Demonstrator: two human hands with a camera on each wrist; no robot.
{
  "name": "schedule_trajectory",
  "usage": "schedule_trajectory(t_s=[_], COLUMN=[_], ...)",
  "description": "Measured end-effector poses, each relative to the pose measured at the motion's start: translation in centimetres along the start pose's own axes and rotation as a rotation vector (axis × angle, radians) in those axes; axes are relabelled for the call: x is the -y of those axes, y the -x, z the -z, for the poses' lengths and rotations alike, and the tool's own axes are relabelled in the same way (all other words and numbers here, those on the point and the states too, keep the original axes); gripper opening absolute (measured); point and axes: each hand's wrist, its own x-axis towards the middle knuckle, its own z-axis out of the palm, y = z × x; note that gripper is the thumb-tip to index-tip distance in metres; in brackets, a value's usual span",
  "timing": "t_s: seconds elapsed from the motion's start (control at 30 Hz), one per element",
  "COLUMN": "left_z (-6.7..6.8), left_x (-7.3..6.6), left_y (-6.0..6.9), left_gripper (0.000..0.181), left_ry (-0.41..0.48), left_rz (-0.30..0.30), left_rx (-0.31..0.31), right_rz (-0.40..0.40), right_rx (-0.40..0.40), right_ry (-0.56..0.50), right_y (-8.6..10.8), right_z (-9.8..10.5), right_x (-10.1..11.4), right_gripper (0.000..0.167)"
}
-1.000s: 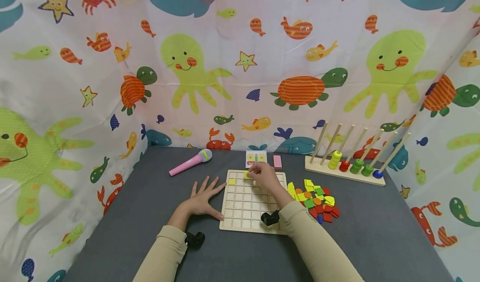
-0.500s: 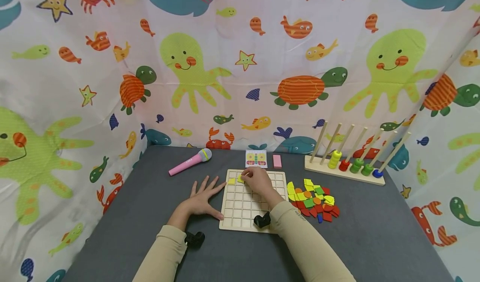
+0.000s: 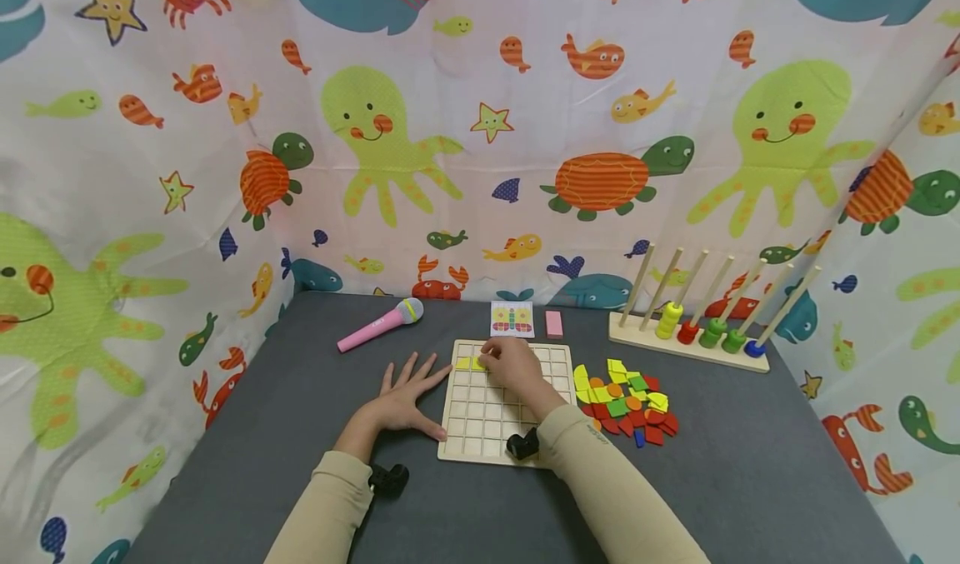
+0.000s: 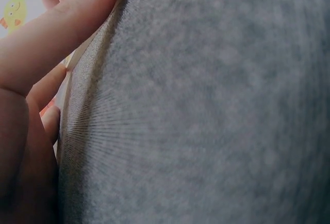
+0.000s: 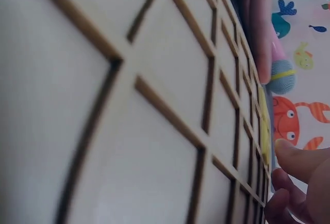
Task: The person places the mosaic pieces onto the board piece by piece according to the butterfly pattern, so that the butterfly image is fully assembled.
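A wooden grid board (image 3: pixel 480 426) lies on the dark table. My left hand (image 3: pixel 405 401) rests at its left side with the fingers spread, and the thumb (image 4: pixel 67 31) and fingertips touch the board's edge. Over the upper part of the board, my right hand (image 3: pixel 517 371) has its curled fingertips on a yellow tile (image 3: pixel 477 363) in the top-left area. Part of that tile is hidden by the fingers. A yellow square tile (image 3: pixel 462 363) lies in the cell to its left. In the right wrist view, the right thumb (image 5: pixel 289 154) is close beside the yellow pieces (image 5: pixel 265 126).
Loose coloured tiles (image 3: pixel 630 399) in yellow, red, green, orange and blue lie right of the board. Behind it are a pattern card (image 3: pixel 512 319) and a pink block (image 3: pixel 553 324). A pink toy microphone (image 3: pixel 375 328) lies back left; a peg stand with rings (image 3: pixel 690 346) stands back right.
My right hand has moved slightly left and toward me with the yellow tile, which now lies beside the first one. My left hand has stayed in place.
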Motion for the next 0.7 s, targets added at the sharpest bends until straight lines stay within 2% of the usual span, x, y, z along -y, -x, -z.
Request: schedule_trajectory(t_s=[0.37,0.7], left_z=[0.1,-0.5], left_x=[-0.4,0.7], left_y=[0.1,-0.4], left_gripper=[0.121,0.126], left_ry=[-0.021,0.035], left_rz=[-0.001,-0.034], left_rx=[-0.015,-0.023], right_rz=[-0.004,-0.04], right_rx=[-0.005,-0.04], right_ry=[0.004,-0.007], right_y=[0.8,2.0], right_z=[3.6,6.0], right_x=[-0.8,-2.4], right_gripper=[0.016,0.015])
